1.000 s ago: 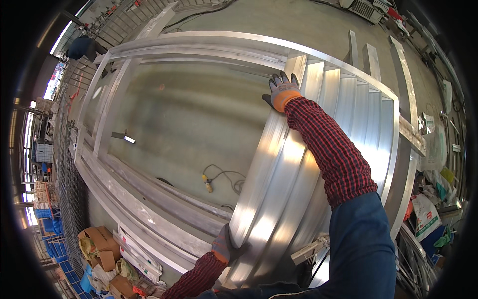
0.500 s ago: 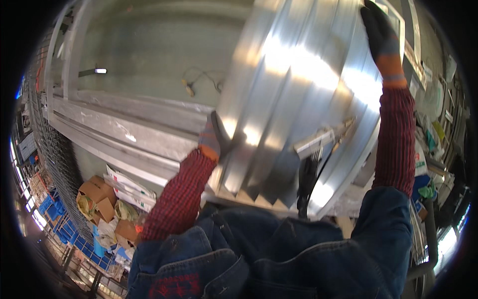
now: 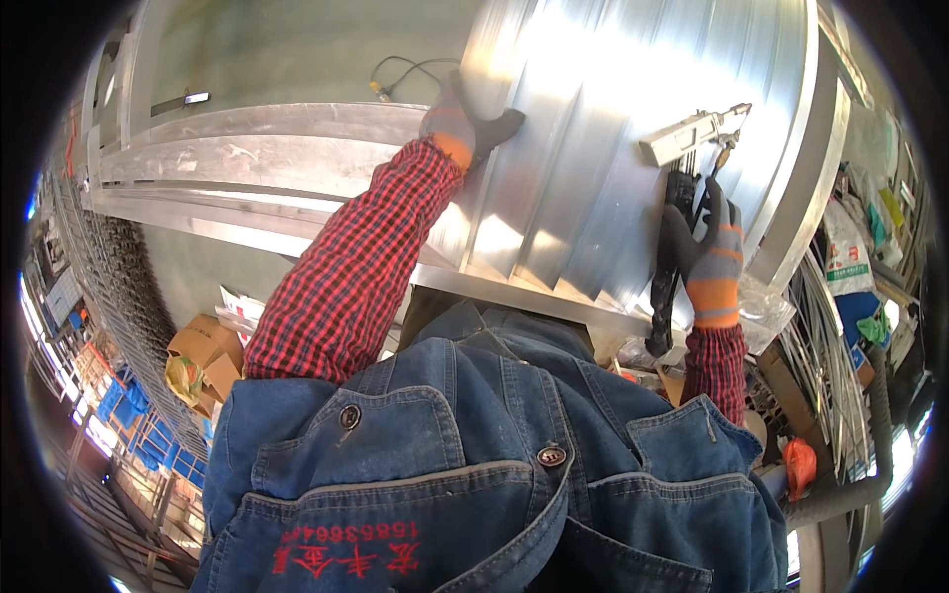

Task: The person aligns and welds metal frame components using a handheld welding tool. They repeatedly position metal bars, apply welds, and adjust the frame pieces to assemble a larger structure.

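My left hand (image 3: 463,127), in a grey and orange glove with dark fingers, rests at the left edge of a ribbed, shiny metal sheet (image 3: 554,188). Its thumb stretches across the sheet's top. Over the sheet's near right part, my right hand (image 3: 710,252), gloved alike, has thumb and fingers apart around the dark part of a hand tool. That tool has a pale boxy body (image 3: 680,138), a thin pointed end and a black lower part (image 3: 664,296) reaching past the sheet's near edge. Whether the right glove touches the black part cannot be made out.
Metal frame bars (image 3: 247,158) run left from the sheet, and a small corded item (image 3: 381,91) lies beyond them. Wire mesh (image 3: 129,267) and a cardboard box (image 3: 208,351) stand at left. Bags and thin metal strips (image 3: 830,366) crowd the right.
My right hand has come down from the sheet's far right edge to the tool's black part. My left hand stays at the sheet's left edge. The whole view has shifted.
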`<state>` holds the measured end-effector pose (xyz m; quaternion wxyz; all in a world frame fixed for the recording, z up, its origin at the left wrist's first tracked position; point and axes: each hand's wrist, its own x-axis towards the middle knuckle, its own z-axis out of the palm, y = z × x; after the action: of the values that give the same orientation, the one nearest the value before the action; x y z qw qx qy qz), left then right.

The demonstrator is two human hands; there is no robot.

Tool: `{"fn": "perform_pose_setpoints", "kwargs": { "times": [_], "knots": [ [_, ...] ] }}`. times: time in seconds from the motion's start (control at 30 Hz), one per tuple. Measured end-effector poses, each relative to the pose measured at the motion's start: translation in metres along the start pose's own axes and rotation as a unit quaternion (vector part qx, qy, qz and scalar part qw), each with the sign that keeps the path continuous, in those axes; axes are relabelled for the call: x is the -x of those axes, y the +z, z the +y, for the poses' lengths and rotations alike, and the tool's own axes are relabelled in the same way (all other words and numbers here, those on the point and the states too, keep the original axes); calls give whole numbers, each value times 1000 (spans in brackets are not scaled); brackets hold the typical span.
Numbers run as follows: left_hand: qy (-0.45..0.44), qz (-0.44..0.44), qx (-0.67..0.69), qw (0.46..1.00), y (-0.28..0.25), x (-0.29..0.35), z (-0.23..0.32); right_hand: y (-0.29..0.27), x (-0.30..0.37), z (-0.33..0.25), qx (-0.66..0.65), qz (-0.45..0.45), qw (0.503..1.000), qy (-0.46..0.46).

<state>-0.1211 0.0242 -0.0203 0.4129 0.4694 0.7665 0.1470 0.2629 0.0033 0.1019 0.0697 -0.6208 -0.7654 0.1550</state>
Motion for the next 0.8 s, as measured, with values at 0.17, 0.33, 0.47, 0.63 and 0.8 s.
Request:
{"fn": "perform_pose_setpoints", "kwargs": {
  "times": [0.17, 0.33, 0.47, 0.63, 0.8],
  "knots": [
    [-36, -9, -5, 999, -1, -2, 3, 24, -9, -13, 41, -16, 997, 58],
    [-1, -10, -35, 999, -9, 3, 10, 36, -22, -17, 120, -30, 987, 105],
    [3, -26, -20, 999, -10, 1, 7, 38, -35, -18, 95, -80, 981, 148],
    [3, -12, 2, 1000, 3, -7, -1, 36, -43, -22, 80, -102, 975, 179],
    [4, 1, -20, 1000, 10, -9, 0, 42, -42, -15, 92, -101, 976, 171]
  ]
}}
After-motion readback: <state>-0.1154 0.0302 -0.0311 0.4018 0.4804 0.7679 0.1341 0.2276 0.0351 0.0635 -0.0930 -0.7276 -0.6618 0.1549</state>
